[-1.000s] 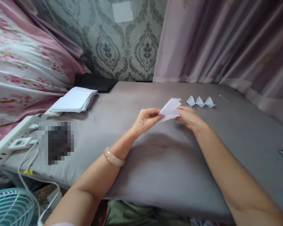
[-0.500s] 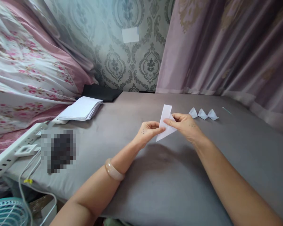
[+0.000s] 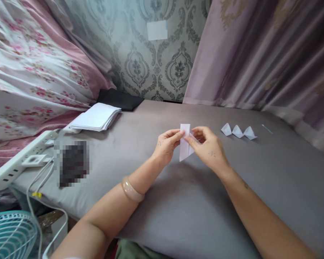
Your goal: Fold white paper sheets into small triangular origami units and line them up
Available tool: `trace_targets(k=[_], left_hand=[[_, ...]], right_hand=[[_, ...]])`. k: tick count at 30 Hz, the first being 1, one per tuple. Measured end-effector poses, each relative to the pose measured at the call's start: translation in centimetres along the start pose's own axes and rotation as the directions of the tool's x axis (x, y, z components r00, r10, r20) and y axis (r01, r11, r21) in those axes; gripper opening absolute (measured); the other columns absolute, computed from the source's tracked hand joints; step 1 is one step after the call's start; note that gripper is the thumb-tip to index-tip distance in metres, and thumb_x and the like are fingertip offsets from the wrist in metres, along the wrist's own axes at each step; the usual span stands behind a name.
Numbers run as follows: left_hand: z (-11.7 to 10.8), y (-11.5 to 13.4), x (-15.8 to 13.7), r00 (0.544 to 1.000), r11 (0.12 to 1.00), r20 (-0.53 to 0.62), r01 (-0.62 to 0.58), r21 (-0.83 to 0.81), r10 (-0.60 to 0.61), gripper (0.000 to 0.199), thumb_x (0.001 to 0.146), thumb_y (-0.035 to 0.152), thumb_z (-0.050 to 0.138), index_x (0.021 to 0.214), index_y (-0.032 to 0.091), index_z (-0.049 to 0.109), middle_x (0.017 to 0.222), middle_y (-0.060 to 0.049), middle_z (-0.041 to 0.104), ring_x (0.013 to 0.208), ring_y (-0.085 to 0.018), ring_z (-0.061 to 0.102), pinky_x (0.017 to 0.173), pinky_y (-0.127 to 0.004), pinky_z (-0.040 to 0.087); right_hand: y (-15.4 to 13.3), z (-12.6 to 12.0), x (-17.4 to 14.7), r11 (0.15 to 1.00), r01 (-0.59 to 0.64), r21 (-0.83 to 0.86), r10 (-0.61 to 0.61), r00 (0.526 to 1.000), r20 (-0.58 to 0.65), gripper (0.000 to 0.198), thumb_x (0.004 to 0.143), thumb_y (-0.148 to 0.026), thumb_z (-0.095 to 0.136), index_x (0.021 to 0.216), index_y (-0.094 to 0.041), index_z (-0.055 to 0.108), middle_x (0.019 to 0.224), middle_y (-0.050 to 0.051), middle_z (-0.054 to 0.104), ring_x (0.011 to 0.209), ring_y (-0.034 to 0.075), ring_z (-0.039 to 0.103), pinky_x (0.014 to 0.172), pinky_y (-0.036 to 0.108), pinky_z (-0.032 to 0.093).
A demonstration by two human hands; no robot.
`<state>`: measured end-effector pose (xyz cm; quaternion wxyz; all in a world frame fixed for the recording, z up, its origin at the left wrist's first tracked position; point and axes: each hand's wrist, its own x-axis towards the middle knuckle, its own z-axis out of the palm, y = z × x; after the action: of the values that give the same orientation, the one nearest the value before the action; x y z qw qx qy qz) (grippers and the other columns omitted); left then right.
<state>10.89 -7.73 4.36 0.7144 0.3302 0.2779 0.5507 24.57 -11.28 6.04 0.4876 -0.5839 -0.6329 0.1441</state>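
Fan: a pale blue fan [image 3: 12,233] at the lower left corner, beside the edge of the grey-covered surface [image 3: 162,205].
Power strip: a white power strip [image 3: 14,163] with plugs and cables, along the surface's left edge.
Paper stack: a stack of white sheets [image 3: 95,117], well apart from both hands.
Left arm: reaches up and inward from the bottom edge, a pale bangle [image 3: 131,190] around the forearm.
Left hand: the left hand [image 3: 166,145] is nearly closed, fingers curled under and thumb laid flat, pinching the upper left side of the folded paper [image 3: 184,151].
Folded paper: between the two hands, above the surface, a narrow strip standing at the top and a slanted edge below; it touches both thumbs.
Right hand: the right hand [image 3: 211,147] is partly closed, back turned up, thumb pressed on the paper's face near its middle, fingers curled behind its right side.
Right arm: slants in from the lower right, wrist lower than the knuckles in view.
Paper shapes: three small pointed paper shapes [image 3: 238,132] in a row, right of the right hand and apart from it.
Thin stick: a thin stick [image 3: 267,128] beyond the row.
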Motion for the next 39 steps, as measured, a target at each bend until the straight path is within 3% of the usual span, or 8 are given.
trace_targets(k=[2,6,13,20,28,39], left_hand=[[0.1,0.0,-0.1,0.999,1.0,-0.028,0.019,-0.017,-0.02,0.027,0.058,0.028,0.087,0.075,0.014,0.072,0.072,-0.002,0.069,0.068,-0.01,0.061,0.073,-0.026,0.046],[0.3,0.0,-0.3,0.999,0.999,-0.036,0.037,-0.033,-0.039,0.028,0.059,0.028,0.086,0.078,0.013,0.072,0.074,-0.003,0.069,0.068,-0.011,0.063,0.072,-0.026,0.047],[0.4,-0.9,-0.2,1.0,0.999,-0.023,-0.001,-0.05,0.0,0.029,0.063,0.032,0.084,0.083,0.013,0.072,0.08,-0.004,0.07,0.07,-0.01,0.062,0.073,-0.025,0.047],[0.3,-1.0,-0.3,0.999,0.999,-0.025,-0.044,-0.024,0.043,0.031,0.067,0.036,0.08,0.091,0.016,0.074,0.083,-0.004,0.071,0.073,-0.011,0.061,0.07,-0.024,0.046],[0.2,-1.0,-0.2,0.997,0.996,-0.046,-0.063,0.06,0.066,0.031,0.071,0.036,0.077,0.097,0.019,0.075,0.083,-0.004,0.071,0.071,-0.011,0.058,0.07,-0.025,0.045],[0.3,-1.2,-0.4,0.99,0.989,0.029,-0.14,0.056,0.139,0.03,0.075,0.03,0.075,0.103,0.021,0.074,0.099,-0.006,0.073,0.097,-0.018,0.064,0.095,-0.033,0.043]], right_hand=[[-0.4,0.1,-0.3,0.981,0.133,-0.139,-0.153,0.978,-0.145,0.025,0.08,-0.036,0.067,0.1,-0.02,0.061,0.09,0.005,0.065,0.081,0.019,0.062,0.077,0.036,0.05],[-0.9,0.5,-0.7,0.929,0.252,-0.271,-0.297,0.944,-0.142,0.012,0.087,-0.029,0.059,0.097,-0.021,0.059,0.092,0.005,0.062,0.087,0.02,0.06,0.077,0.035,0.05],[-0.3,1.1,-1.1,0.919,0.251,-0.303,-0.293,0.951,-0.101,0.009,0.09,-0.024,0.055,0.097,-0.021,0.059,0.089,0.005,0.061,0.085,0.019,0.061,0.074,0.033,0.05],[-0.9,1.0,-1.5,0.869,0.286,-0.404,-0.329,0.944,-0.038,0.029,0.095,-0.023,0.048,0.119,-0.021,0.063,0.095,0.008,0.061,0.09,0.021,0.059,0.076,0.034,0.05],[-0.7,1.2,-1.7,0.825,0.336,-0.454,-0.37,0.929,0.014,0.038,0.097,-0.023,0.042,0.132,-0.021,0.057,0.096,0.009,0.06,0.089,0.021,0.056,0.072,0.033,0.049],[-1.1,1.2,-1.6,0.859,0.334,-0.388,-0.368,0.93,-0.012,0.038,0.098,-0.026,0.042,0.131,-0.017,0.059,0.093,0.009,0.059,0.088,0.02,0.056,0.076,0.035,0.05]])
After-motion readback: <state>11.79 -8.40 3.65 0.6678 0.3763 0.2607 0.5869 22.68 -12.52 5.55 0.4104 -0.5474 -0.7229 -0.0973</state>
